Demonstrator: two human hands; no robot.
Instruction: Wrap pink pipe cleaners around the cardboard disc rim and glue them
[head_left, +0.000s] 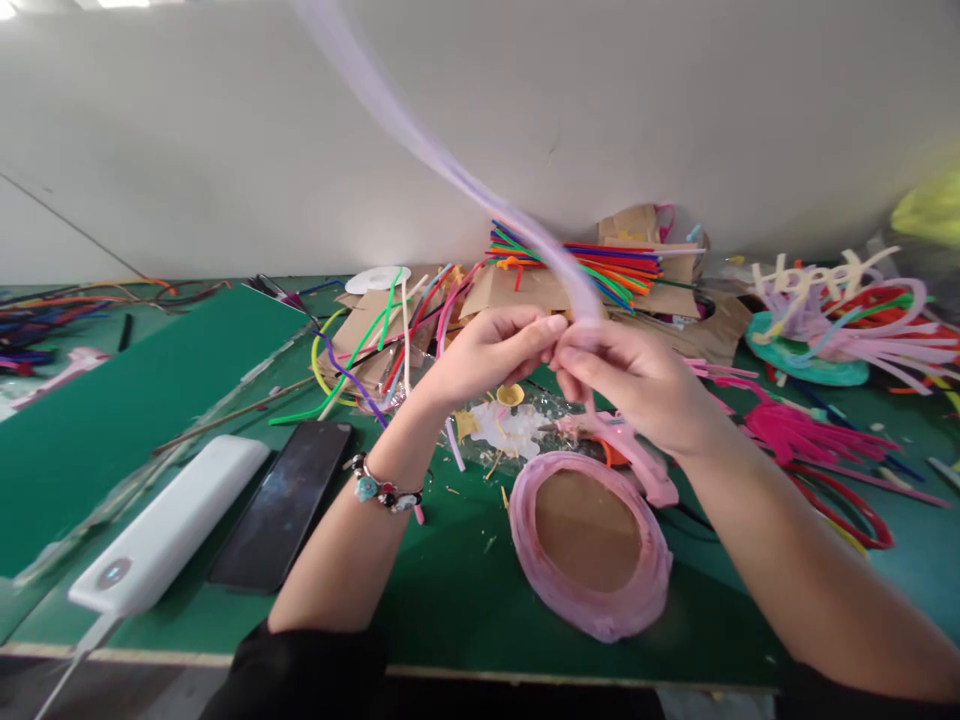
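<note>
Near centre, left hand [510,345] and right hand [634,375] pinch a loose-looking lilac strand [465,178]. At five o'clock, the pink ring [607,612] looks wrapped.

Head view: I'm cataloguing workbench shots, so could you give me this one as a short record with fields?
Right hand: pinching a pale purple strip, blurred
Left hand: fingertips beside the right hand's; grip unclear
Left wrist: bead bracelet
Below hands: pink-rimmed cardboard disc; pink glue gun just behind it
Left side: black phone, white power bank
</note>
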